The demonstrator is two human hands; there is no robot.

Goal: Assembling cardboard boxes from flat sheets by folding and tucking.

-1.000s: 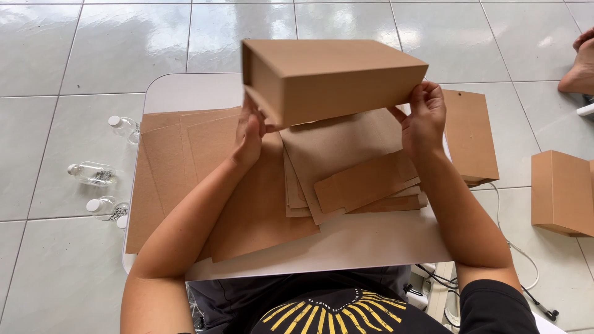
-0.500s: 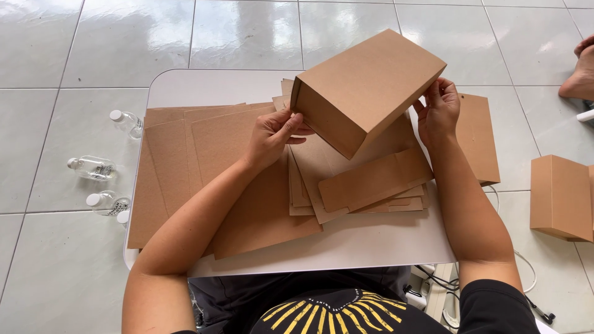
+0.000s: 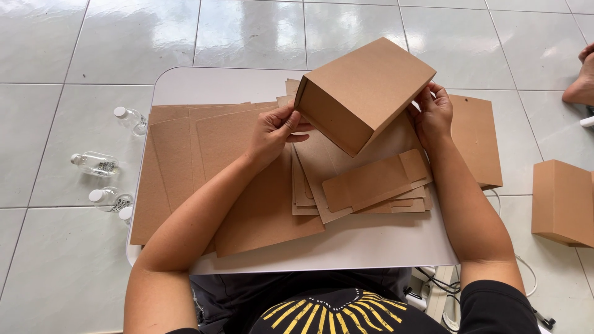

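Both hands grip folded cardboard box [image 3: 365, 93], tilted above white surface [image 3: 216, 86]. Left hand [image 3: 272, 133] fingers pinch its left edge; right hand [image 3: 433, 114] fingers clasp right side, seemingly. Flat cardboard blanks [image 3: 371, 182] beneath.

bare foot [image 3: 581, 86] cut by right edge, folded box [image 3: 564, 203] partly cropped

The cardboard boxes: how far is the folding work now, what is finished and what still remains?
One folded box stands finished on the floor to the right of the table. In hand is a second cardboard box, already shaped, raised above the table; the left hand has its grip on the open end and the right hand on the far side. Left to fold: the flat blanks stacked under it and the larger flat sheets on the left.
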